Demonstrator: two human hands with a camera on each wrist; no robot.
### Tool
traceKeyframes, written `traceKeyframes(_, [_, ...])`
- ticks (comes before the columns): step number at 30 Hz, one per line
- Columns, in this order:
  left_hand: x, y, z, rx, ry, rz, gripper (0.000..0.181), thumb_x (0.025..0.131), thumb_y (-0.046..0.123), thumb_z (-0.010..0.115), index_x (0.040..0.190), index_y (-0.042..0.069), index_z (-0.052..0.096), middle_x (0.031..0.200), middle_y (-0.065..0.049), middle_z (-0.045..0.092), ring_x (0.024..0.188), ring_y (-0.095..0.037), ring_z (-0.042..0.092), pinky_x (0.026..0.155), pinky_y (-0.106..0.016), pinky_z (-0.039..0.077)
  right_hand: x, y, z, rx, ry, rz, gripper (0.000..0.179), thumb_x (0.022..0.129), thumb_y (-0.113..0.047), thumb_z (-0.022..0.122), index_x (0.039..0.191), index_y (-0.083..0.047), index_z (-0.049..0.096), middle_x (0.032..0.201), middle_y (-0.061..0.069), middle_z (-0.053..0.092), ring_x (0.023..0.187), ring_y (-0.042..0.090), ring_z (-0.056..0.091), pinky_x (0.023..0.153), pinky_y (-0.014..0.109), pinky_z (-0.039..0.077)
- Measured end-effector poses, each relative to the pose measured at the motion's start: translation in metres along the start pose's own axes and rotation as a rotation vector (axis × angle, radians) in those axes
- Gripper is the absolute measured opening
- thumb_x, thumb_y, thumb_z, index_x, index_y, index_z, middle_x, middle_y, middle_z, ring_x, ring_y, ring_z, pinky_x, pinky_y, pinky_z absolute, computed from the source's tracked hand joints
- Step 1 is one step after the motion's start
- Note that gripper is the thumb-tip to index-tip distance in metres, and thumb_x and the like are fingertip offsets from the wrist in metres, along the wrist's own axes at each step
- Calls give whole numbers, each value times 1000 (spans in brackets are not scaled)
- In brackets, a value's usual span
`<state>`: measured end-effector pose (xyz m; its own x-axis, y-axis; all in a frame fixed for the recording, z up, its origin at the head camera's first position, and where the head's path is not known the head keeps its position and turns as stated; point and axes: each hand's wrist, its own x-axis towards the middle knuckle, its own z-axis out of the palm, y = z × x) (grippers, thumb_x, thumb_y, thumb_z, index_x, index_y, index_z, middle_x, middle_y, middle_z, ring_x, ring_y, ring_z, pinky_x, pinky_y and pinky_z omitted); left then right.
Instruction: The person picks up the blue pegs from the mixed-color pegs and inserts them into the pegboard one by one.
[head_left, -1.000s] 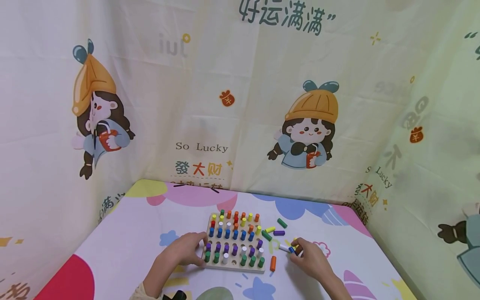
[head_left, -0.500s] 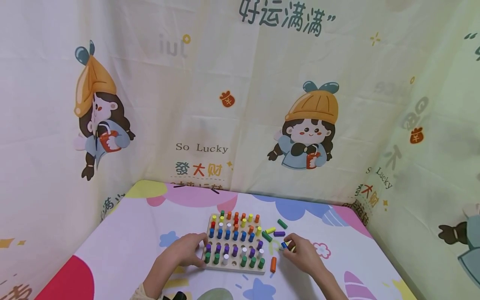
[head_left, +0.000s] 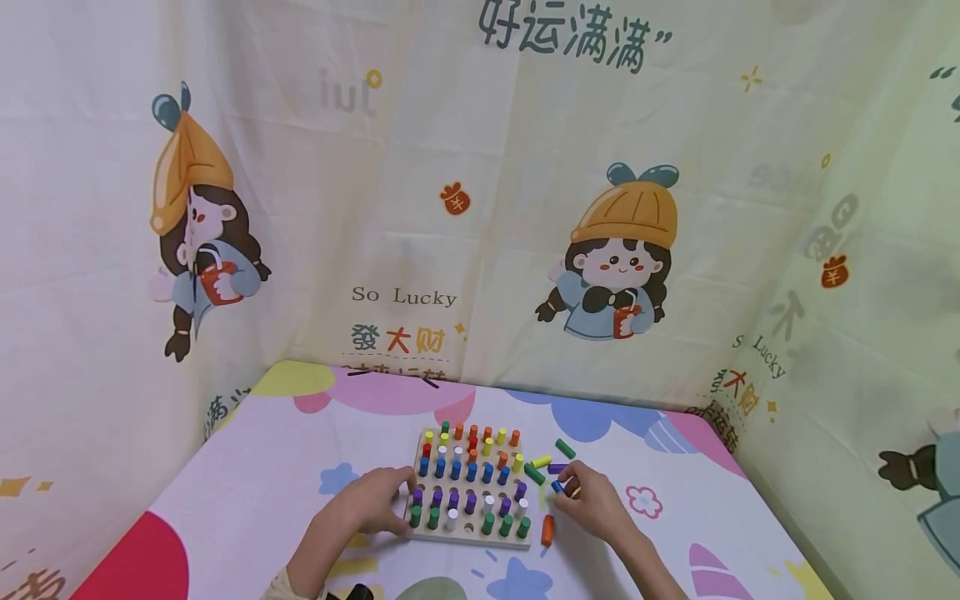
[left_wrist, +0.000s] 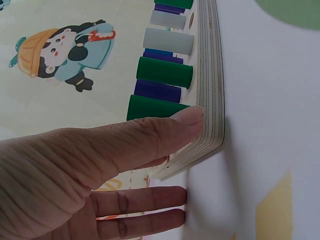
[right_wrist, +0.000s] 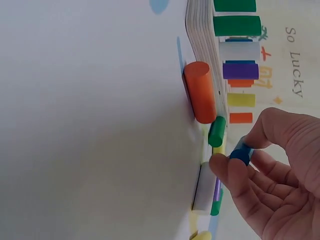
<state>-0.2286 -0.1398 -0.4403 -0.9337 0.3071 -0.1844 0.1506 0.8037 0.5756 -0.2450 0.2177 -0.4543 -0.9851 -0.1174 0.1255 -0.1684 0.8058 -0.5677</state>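
Note:
A wooden pegboard (head_left: 465, 541) lies on the table, with rows of coloured pegs standing in its holes. My left hand (head_left: 367, 504) grips the board at its near left corner. In the left wrist view the thumb (left_wrist: 187, 122) lies on the corner, two fingers stretch out past it, and the index finger is mostly hidden. Between thumb and fingertips, my right hand (head_left: 596, 500) pinches a blue peg (right_wrist: 241, 154) just right of the board. An orange peg (head_left: 548, 530) lies near the board's right front corner.
Loose pegs lie right of the board: green (head_left: 535, 474), another green (head_left: 566, 448), yellow (head_left: 541, 461) and purple (head_left: 558, 468). A white peg (right_wrist: 203, 190) shows in the right wrist view. A printed cloth curtain (head_left: 495, 250) hangs behind the table.
My right hand has moved left and slightly away from me, carrying the blue peg closer to the board. The left hand and the pegboard have stayed put.

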Motion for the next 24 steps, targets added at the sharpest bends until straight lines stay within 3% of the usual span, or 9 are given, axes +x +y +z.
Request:
traceKeyframes(12, [0,-4,3,9,4,-2,45,71,21,95,105,18,64,97,-3,65,88,-23,57,88,-52,55,8,-5,10,39,-28,-20,21,80,-7,78,97,-8,65,82,-2,63,73,13,58,65,26,51])
traceKeyframes(24, [3,-3,3,12,11,14,45,70,21,95,103,19,64,98,-4,66,89,-24,58,88,-52,54,14,-11,15,85,-38,-170,10,91,-6,74,98,-6,68,89,-3,67,76,12,59,63,22,52])
